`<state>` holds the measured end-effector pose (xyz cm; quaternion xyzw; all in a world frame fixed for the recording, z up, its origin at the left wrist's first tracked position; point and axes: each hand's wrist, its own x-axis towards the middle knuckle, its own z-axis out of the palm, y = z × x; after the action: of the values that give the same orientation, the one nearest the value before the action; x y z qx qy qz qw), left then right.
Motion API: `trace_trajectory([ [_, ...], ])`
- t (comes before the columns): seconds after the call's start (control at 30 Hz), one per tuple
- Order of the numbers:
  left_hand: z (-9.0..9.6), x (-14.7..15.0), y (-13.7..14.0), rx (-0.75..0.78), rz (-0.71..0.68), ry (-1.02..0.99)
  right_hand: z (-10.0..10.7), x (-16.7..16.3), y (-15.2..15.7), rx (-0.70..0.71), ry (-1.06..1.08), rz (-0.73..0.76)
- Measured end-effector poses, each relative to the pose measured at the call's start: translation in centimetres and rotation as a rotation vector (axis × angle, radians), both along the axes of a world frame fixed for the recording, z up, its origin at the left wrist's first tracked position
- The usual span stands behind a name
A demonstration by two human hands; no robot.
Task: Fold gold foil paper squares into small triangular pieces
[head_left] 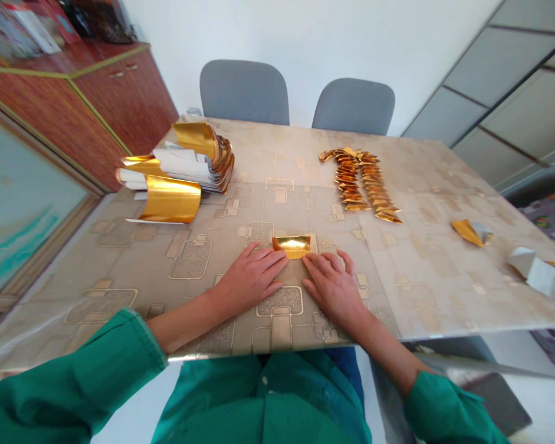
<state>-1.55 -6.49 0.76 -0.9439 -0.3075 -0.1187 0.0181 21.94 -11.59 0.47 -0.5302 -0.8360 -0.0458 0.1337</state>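
A small folded sheet of gold foil paper (292,246) lies on the table in front of me, its upper part curling up and shining. My left hand (252,274) rests palm down, its outstretched fingertips touching the sheet's lower left corner. At the lower right corner, the fingertips of my right hand (333,285) press down, fingers bent slightly and thumb apart. Neither hand is wrapped around the paper. To the left is a stack of gold foil sheets (173,200) with white backs, several of them curled. Folded gold paper pieces (350,182) stand in two rows at the back right.
The table (277,203) has a patterned cover. One loose gold piece (469,232) and a crumpled white-and-gold paper (534,270) lie to the right. Two grey chairs (244,92) stand behind the table. A reddish wooden cabinet (124,102) is at the left.
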Motion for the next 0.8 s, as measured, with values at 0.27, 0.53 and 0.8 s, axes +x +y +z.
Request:
trace_trajectory([
  [0.27, 0.0, -1.0, -0.1, 0.013, 0.009, 0.038, 0.3, 0.1, 0.0, 0.037, -0.003, -0.023],
  [0.53, 0.3, 0.4, 0.7, -0.007, 0.013, 0.058, 0.4, -2.8, 1.6, 0.044, 0.019, -0.05],
  [0.8, -0.1, -0.5, 0.5, 0.006, -0.003, 0.019, 0.1, -1.4, 1.1, 0.049, 0.032, -0.077],
])
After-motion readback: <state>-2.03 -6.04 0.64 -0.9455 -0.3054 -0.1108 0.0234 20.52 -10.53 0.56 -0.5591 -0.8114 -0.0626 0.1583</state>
